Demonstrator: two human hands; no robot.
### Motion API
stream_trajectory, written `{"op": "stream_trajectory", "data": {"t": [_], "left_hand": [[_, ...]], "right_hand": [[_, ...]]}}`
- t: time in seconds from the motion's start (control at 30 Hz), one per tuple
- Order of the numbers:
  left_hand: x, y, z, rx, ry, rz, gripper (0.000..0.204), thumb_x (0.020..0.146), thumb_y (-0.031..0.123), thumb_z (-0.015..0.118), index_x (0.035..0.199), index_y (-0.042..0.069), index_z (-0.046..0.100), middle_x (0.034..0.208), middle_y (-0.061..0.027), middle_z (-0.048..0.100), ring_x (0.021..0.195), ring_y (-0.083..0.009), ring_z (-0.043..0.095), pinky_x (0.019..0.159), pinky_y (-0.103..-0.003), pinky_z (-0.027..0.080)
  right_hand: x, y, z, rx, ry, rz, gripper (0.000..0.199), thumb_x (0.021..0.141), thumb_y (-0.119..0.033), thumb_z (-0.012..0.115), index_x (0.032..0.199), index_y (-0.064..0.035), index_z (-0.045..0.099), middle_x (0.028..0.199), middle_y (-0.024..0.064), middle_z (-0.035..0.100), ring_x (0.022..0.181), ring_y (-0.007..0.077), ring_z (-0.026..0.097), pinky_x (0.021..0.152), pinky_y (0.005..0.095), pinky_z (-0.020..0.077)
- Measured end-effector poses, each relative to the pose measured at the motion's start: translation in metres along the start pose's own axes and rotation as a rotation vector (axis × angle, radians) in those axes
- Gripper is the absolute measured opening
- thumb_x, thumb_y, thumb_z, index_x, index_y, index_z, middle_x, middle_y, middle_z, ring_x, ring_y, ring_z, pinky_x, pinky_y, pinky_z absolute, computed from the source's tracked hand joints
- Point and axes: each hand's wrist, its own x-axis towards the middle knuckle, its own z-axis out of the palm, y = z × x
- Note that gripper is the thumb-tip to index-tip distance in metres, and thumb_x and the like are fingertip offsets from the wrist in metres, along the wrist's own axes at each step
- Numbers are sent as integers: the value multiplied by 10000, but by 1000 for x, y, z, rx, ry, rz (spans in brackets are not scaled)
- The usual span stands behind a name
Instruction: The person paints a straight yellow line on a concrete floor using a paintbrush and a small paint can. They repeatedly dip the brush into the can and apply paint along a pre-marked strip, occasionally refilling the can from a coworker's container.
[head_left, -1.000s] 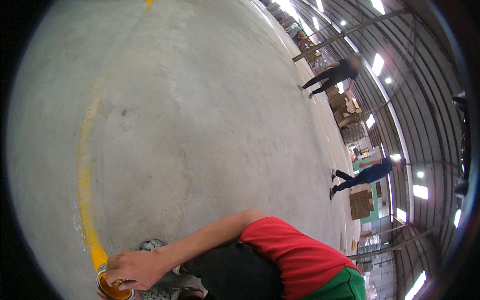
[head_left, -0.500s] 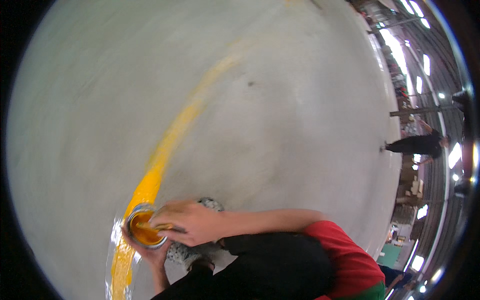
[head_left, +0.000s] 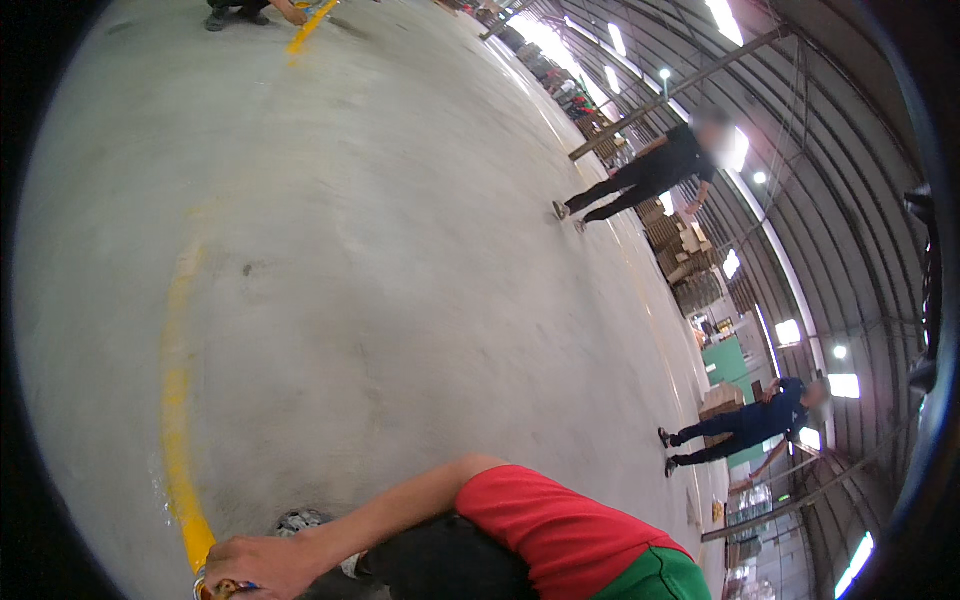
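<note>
Since half a second ago the view has swung up: the round metal can of orange-yellow paint [head_left: 222, 588], then well inside the picture, now sits cut off at the bottom edge, on the painted yellow floor line [head_left: 176, 420]. The right hand [head_left: 262, 565] lies curled over the can's rim (what the fingers pinch, I cannot tell). The left hand is out of view. On the grey concrete floor [head_left: 400, 250], well apart, stand a person in black [head_left: 650, 178] and a person in blue [head_left: 745, 425].
</note>
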Motion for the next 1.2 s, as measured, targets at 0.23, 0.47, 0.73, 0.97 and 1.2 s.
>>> {"op": "stream_trajectory", "data": {"t": [0.23,0.47,0.73,0.97,1.2], "left_hand": [[-1,10,22,-139,79,-113,1303,569,210,980,1516,-11,113,1379,-200,513,1221,-339,569,1075,-500,438],[-20,21,-10,-31,67,-147,1334,595,369,952,1568,83,84,1552,-165,259,1431,-332,322,1181,-478,268],[-56,19,-21,-236,51,-265,1320,582,235,960,1542,35,77,1519,-196,313,1396,-324,381,1171,-447,295],[-84,17,-25,-69,83,-485,1335,598,260,956,1543,22,43,1526,-236,304,1413,-338,369,1176,-462,285],[-99,5,-40,6,284,-549,1301,596,257,948,1541,23,85,1513,-218,329,1400,-333,381,1174,-451,288]], "right_hand": [[1,-16,-13,-32,-68,88,329,821,-184,702,1051,3,559,988,211,610,961,407,580,853,485,452],[7,-38,-16,-49,-142,84,285,936,-183,621,1191,-57,598,1165,162,644,1068,359,619,931,449,497],[30,-50,-20,-77,-312,229,204,878,-96,719,1062,-36,656,989,133,708,840,220,707,761,328,573],[-2,-7,-29,382,-40,641,220,907,-18,665,1115,4,597,1046,144,678,815,180,671,716,317,567],[19,65,-47,170,116,566,208,924,-53,671,1109,7,598,970,121,674,775,174,662,690,305,547]]}}
